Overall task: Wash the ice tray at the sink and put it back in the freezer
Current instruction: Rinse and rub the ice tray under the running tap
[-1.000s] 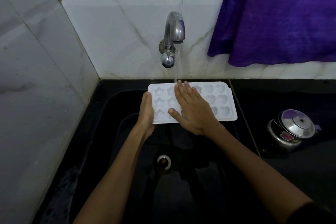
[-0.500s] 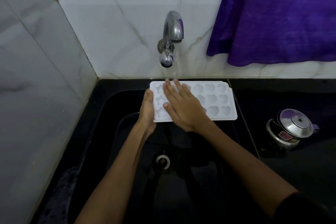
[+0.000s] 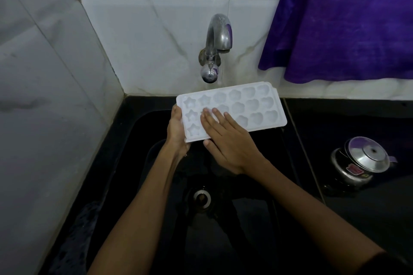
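A white ice tray (image 3: 250,107) with star and heart shaped cells is held over the black sink (image 3: 138,131), just below the steel tap (image 3: 215,47). Its right end is tilted up. My left hand (image 3: 176,129) grips the tray's left short end from below. My right hand (image 3: 225,138) lies flat on the tray's left half, fingers spread over the cells, thumb under the near edge. A thin stream of water falls from the tap spout toward the tray.
The sink drain (image 3: 202,198) lies below the hands. A steel pot with a lid (image 3: 362,163) stands on the black counter to the right. A purple cloth (image 3: 346,18) hangs over the tiled wall at the upper right. Marble wall panels close off the left.
My right hand has slid left along the tray toward the star cells. The tray's right end has tipped upward.
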Tool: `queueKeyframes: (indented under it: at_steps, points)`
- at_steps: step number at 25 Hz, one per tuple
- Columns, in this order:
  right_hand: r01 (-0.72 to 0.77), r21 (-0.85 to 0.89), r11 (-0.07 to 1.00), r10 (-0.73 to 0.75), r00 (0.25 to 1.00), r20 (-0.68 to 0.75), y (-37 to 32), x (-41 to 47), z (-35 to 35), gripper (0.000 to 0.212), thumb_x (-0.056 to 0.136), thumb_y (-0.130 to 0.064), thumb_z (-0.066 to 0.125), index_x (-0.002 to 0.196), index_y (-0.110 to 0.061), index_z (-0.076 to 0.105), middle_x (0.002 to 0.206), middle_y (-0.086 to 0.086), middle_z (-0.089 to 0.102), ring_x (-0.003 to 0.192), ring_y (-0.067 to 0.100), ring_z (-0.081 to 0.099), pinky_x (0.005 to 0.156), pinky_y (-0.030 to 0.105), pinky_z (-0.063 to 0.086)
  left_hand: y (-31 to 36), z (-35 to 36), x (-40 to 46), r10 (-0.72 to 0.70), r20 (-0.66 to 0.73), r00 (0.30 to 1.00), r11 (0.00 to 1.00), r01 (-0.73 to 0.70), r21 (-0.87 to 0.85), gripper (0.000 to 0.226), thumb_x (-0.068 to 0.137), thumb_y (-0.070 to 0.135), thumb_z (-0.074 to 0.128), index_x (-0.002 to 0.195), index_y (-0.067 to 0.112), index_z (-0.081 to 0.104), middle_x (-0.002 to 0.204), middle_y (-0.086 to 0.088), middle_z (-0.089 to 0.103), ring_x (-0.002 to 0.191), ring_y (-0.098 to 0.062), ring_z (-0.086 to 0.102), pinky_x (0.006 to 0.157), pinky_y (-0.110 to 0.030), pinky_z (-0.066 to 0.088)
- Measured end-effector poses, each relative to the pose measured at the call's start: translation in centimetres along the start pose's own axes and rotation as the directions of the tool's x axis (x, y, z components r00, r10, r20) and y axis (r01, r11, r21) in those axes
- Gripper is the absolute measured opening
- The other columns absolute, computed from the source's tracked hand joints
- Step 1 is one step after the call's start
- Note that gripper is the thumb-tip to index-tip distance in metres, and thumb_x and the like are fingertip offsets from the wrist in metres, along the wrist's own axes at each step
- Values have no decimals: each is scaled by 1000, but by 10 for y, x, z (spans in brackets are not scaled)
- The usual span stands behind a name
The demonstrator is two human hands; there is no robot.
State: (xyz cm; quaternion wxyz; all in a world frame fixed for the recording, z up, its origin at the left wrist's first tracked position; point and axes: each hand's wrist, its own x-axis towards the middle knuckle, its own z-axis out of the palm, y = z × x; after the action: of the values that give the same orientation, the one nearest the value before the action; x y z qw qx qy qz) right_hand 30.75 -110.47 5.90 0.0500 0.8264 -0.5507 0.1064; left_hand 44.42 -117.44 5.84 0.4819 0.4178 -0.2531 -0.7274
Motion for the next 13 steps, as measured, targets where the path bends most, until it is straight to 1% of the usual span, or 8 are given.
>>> queueKeyframes:
  at_steps: [2, 4, 6, 7, 9, 11, 12, 13]
  points:
    - [-7, -2, 1000, 7, 1000, -23, -6, 8, -2, 63, 96, -41, 21, 147, -6, 29, 155, 11, 27, 145, 24, 19, 118, 34, 6, 3, 4, 5, 5, 0, 1000, 1000, -5, -8, 55, 99, 46, 20, 119, 9, 55, 110, -11, 66, 99, -24, 64, 83, -36, 53]
    - [91, -6, 996, -90, 996, 11, -7, 7, -2, 61, 97, -41, 22, 147, -6, 29, 156, 10, 26, 146, 22, 19, 119, 33, 7, 1, 4, 12, 9, 8, 1000, 1000, -10, 13, 57, 99, 47, 22, 130, 8, 50, 122, -16, 61, 108, -28, 61, 86, -37, 53]
    - [172, 30, 985, -173, 983, 58, -1, -4, -6, 61, 97, -41, 21, 148, -7, 28, 156, 10, 24, 145, 19, 19, 119, 30, 7, -5, 1, 14, -7, 4, 1000, 1000, 7, 29, 57, 98, 47, 23, 132, 8, 48, 125, -16, 60, 107, -29, 61, 82, -36, 55]
    - [168, 42, 985, -170, 983, 64, 5, -10, -7, 62, 97, -42, 20, 148, -7, 26, 156, 9, 23, 146, 18, 18, 118, 30, 7, -9, 0, 13, -21, 9, 1000, 999, 20, 30, 57, 98, 47, 23, 131, 8, 49, 123, -16, 60, 105, -28, 62, 79, -35, 56]
    - [54, 10, 998, -54, 998, 38, 23, -19, -7, 66, 96, -46, 16, 149, -6, 20, 157, 10, 17, 146, 17, 11, 119, 33, 7, -16, 0, 14, -37, 43, 998, 999, 36, 31, 57, 97, 48, 25, 131, 9, 49, 124, -16, 61, 105, -29, 62, 75, -36, 58]
    - [-110, -27, 994, 110, 994, 1, 35, -17, -4, 70, 94, -48, 11, 150, -5, 14, 158, 12, 11, 147, 20, 5, 120, 36, 3, -21, 7, 14, -50, 56, 997, 997, 46, 67, 56, 97, 48, 25, 130, 11, 50, 122, -15, 62, 107, -30, 62, 80, -40, 56]
    - [-153, -23, 988, 153, 988, -9, 34, -11, -2, 71, 94, -48, 9, 150, -5, 14, 158, 13, 11, 148, 22, 5, 120, 36, 1, -24, 13, 13, -61, 61, 996, 995, 56, 86, 56, 98, 48, 24, 128, 11, 53, 117, -14, 64, 104, -29, 63, 82, -40, 55]
    - [-157, -14, 988, 157, 988, -11, 30, -3, 0, 71, 93, -47, 10, 150, -5, 15, 158, 14, 12, 148, 24, 6, 120, 37, 0, -27, 19, 13, -69, 72, 995, 993, 62, 97, 56, 98, 48, 23, 125, 11, 55, 112, -12, 66, 100, -27, 65, 81, -38, 55]
